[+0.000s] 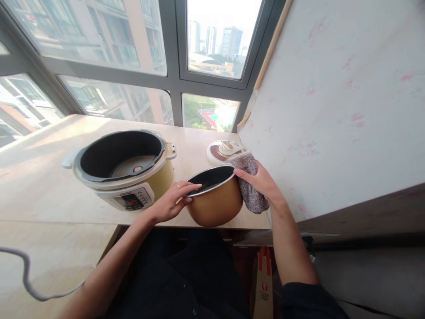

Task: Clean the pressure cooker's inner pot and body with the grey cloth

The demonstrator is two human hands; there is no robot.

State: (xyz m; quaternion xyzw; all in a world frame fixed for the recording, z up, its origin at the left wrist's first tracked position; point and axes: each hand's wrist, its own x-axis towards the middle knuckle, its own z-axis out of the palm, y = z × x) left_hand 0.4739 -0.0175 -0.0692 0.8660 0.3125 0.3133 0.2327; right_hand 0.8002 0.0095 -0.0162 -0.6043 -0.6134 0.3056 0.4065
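Note:
A golden-brown inner pot (215, 204) with a dark inside and a metal rim stands tilted at the front edge of the table. My left hand (172, 199) grips its rim on the left, fingers inside and thumb outside. In my right hand (260, 179) is a grey-brown cloth (250, 188), pressed against the pot's right side, with the thumb near the rim. To the left stands the open body of an electric pressure cooker (159, 184), showing a round heating plate inside and a control panel in front. Behind the pot lies a white and brown lid (219, 153).
The pale table (40, 190) runs along a grey-framed window (175, 62). A papered wall (332, 88) rises close on the right. At the lower left a grey cord (28, 279) curves over the surface. Below the edge hangs a paper bag (264, 288) with red handles.

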